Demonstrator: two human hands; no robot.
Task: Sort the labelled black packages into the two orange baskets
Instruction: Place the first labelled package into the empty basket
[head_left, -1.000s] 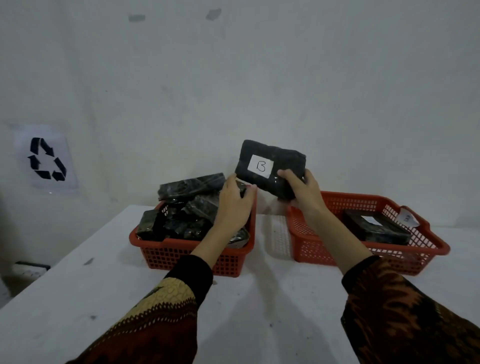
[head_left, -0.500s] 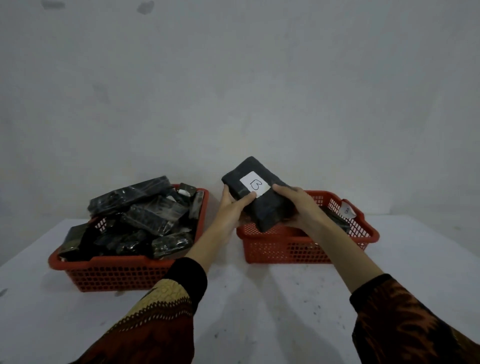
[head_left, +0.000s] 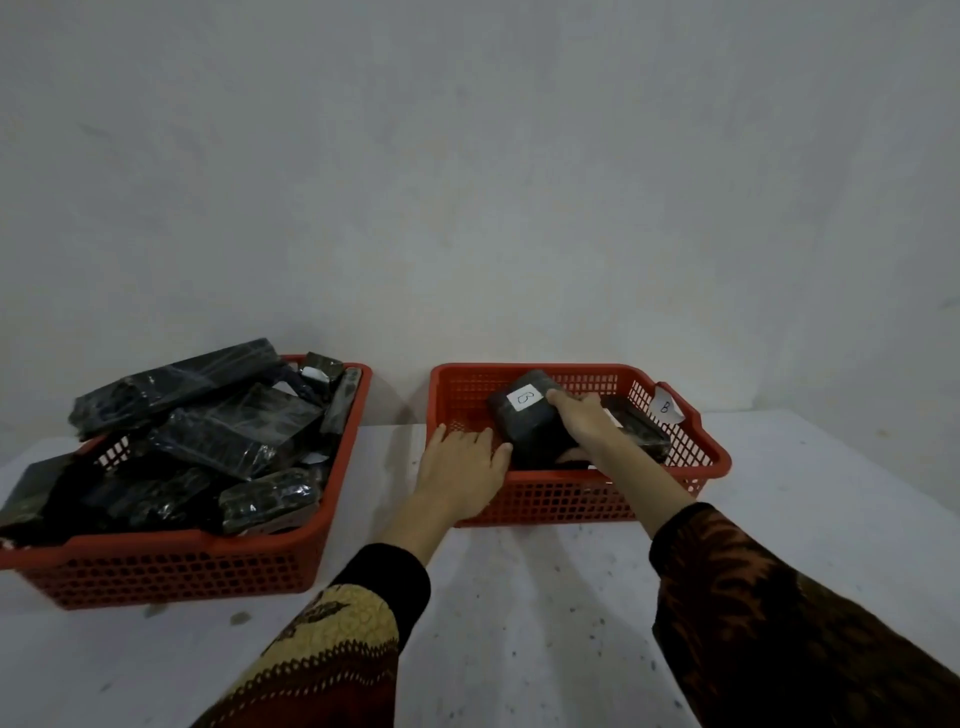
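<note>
Head view: package marked B (head_left: 530, 423), inside right basket (head_left: 561, 501) matching its B tag (head_left: 665, 406); right hand (head_left: 584, 422) clasps it for setting down; left hand (head_left: 462, 465) flat, fingers relaxed, steadying rim; left basket (head_left: 171, 566) heaped unsorted

Two baskets are being kept side by side on the table (head_left: 498, 597), before the wall (head_left: 467, 182). The left basket (head_left: 171, 566) is being filled above its rim by a heap of packages (head_left: 208, 431). Inside the right basket (head_left: 566, 501), the package marked B (head_left: 530, 423) is being held tilted by the right hand (head_left: 584, 415), with another package (head_left: 639, 434) lying to its right. The left hand (head_left: 460, 462) is being rested on that basket's near left corner. A tag marked B (head_left: 665, 406) is being carried on the right rim.
</note>
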